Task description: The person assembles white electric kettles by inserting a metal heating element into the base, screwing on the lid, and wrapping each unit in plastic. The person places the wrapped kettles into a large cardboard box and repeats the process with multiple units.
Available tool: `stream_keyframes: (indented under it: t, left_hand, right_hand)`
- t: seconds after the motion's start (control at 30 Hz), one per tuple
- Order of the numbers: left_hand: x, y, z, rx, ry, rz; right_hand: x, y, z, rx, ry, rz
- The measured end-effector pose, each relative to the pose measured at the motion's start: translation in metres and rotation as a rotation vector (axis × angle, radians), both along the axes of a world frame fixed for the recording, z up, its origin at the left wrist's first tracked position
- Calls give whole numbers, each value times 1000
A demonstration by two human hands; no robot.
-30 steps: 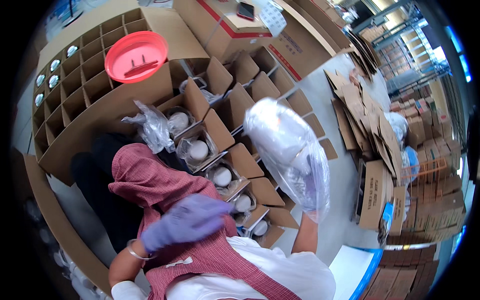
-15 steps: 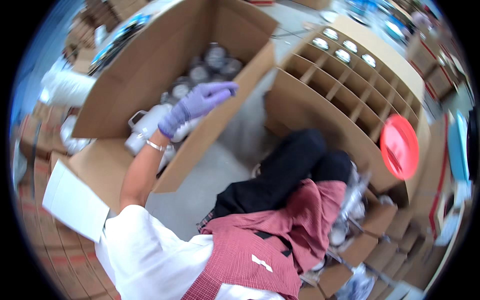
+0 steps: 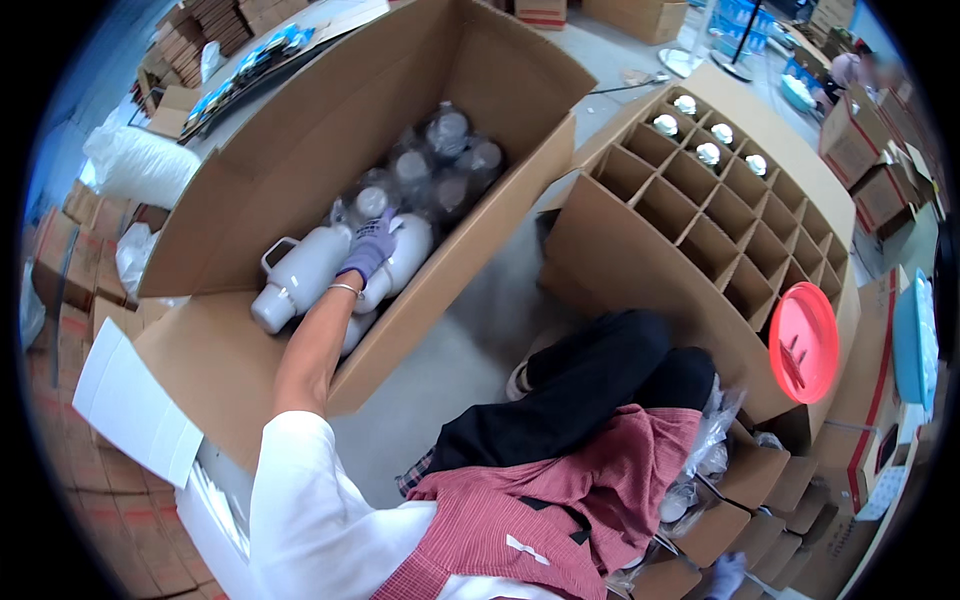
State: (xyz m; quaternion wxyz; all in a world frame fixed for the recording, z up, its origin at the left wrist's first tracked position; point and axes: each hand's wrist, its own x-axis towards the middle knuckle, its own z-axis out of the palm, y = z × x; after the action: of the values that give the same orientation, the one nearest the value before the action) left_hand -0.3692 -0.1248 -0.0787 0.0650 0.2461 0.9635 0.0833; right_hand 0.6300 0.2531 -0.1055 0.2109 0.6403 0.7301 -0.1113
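My left hand [image 3: 368,250], in a purple glove, is down inside a large open cardboard box [image 3: 270,170]. Its fingers are bent in between a white handled tumbler [image 3: 312,262] on its left and another white tumbler [image 3: 408,250] on its right. What the fingers close on is hidden among them. Just beyond the fingertips lie several tumblers wrapped in clear plastic [image 3: 412,170]. My right hand [image 3: 727,573], also gloved, shows only in part at the lower right, beside small open cartons [image 3: 705,535]. Its fingers are too unclear to read.
To the right stands a divided carton [image 3: 660,270], with several silvery-topped items [image 3: 708,153] in its far compartments. A red plastic dish [image 3: 815,335] rests on its near right corner. Plastic-wrapped pieces [image 3: 680,500] sit by my legs. Stacked boxes [image 3: 120,500] line the left.
My left hand has gone from above the box's right wall down and left, in among the tumblers. My right hand has come into view at the lower right.
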Motion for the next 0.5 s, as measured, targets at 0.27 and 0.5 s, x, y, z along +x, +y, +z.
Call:
stream_keyframes:
  t: [0.27,0.5]
  left_hand:
    - [87,105,139,1661,-843,175]
    - [311,222,97,1462,-1112,-135]
  right_hand:
    - [-429,-61,166,373,1180,353]
    - [-553,-144,193,736,1468,538]
